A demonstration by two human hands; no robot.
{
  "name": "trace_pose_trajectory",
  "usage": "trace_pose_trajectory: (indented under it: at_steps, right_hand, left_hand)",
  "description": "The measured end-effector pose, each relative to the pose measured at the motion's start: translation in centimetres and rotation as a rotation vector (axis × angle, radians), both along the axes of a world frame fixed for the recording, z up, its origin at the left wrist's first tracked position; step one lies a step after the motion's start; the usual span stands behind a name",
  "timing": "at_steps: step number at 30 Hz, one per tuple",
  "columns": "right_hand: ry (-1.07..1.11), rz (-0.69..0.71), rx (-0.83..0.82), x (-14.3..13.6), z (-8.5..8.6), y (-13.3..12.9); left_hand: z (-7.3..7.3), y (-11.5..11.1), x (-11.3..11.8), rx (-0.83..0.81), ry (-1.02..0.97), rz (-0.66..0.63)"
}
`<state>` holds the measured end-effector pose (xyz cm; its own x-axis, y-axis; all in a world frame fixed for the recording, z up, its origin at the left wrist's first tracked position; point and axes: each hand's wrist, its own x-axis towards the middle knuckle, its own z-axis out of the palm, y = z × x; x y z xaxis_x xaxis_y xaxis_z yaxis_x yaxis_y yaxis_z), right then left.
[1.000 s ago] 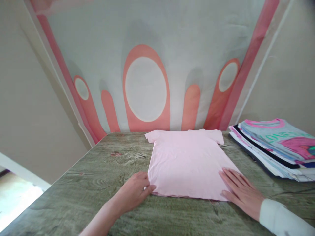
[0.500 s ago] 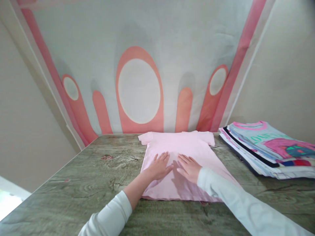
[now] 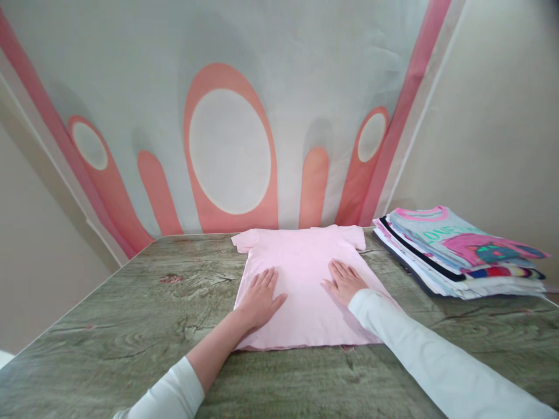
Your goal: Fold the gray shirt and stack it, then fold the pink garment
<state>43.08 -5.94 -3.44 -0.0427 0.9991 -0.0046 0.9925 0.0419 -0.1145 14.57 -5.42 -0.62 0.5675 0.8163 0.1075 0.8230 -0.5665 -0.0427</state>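
A pale pink T-shirt [image 3: 297, 291] lies spread out flat on the wood-patterned table, its short sleeves at the far edge and its hem toward me. My left hand [image 3: 260, 298] rests flat on the shirt's left side, fingers stretched forward and thumb out to the right. On the shirt's right side lies my right hand [image 3: 345, 280], palm down with its fingers extended. Neither hand grips the cloth. White long sleeves cover my arms, the left one pushed up the forearm.
To the right sits a stack of folded clothes [image 3: 463, 250], topped by a grey shirt with a pink collar and a colourful print. The table [image 3: 144, 314] reaches a wall [image 3: 340, 70] with pink and white shapes behind it.
My hands have moved apart across the shirt, the left toward its left edge and the right toward its right edge. The camera view has shifted slightly to the right.
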Motion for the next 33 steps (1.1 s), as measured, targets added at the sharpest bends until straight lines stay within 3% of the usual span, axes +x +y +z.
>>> trace_pose_trajectory:
  at_steps: [5, 9, 15, 25, 30, 33]
  right_hand:
    - [-0.054, -0.101, -0.005, 4.5, -0.2, -1.2]
    - [-0.066, -0.157, -0.012, 3.9, 0.6, -2.9]
    - [0.04, 0.122, 0.001, 0.5, 1.5, -6.1]
    - [-0.072, -0.073, 0.027, 8.5, 0.2, -9.4]
    - [-0.096, -0.093, 0.084, 8.8, -0.4, -10.3]
    - [-0.107, -0.036, 0.136, 8.5, -0.7, -10.6]
  left_hand:
    - [0.0, -1.8, -4.4, 0.029, 0.019, 0.096]
    - [0.2, -3.6, -6.5, 0.024, 0.027, 0.092]
    - [0.5, -5.4, -7.1, 0.025, 0.026, -0.006]
    - [0.3, -6.0, -8.5, 0.054, 0.03, -0.005]
    - [0.7, -6.3, -8.3, 0.039, 0.027, 0.001]
    - [1.2, -6.8, -8.0, -0.006, 0.04, 0.022]
